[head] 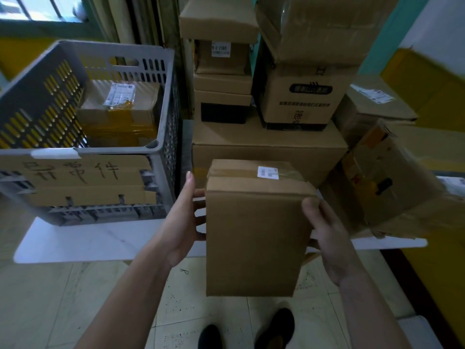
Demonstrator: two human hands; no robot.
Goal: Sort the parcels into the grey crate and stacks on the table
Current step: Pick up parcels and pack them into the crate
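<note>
Cardboard in hand, waiting on a verdict.
The grey crate point(161, 147) sat left on the table point(75, 238) and the stacks point(269, 147) crowded the right. The parcel point(254, 235) hovered at the near edge, left hand point(181, 222) and right hand point(327, 238) clamped on its sides. Mid-sort, I reckoned: next, choose crate or stack.

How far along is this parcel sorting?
Partly done: one parcel lies in the crate, and stacks stand on the table. In hand: a box, held in the air between the left grip and right grip, not yet placed. Left: placing it. A battered carton leans at the right, apparently unstacked. Whether more parcels wait is out of view.
</note>
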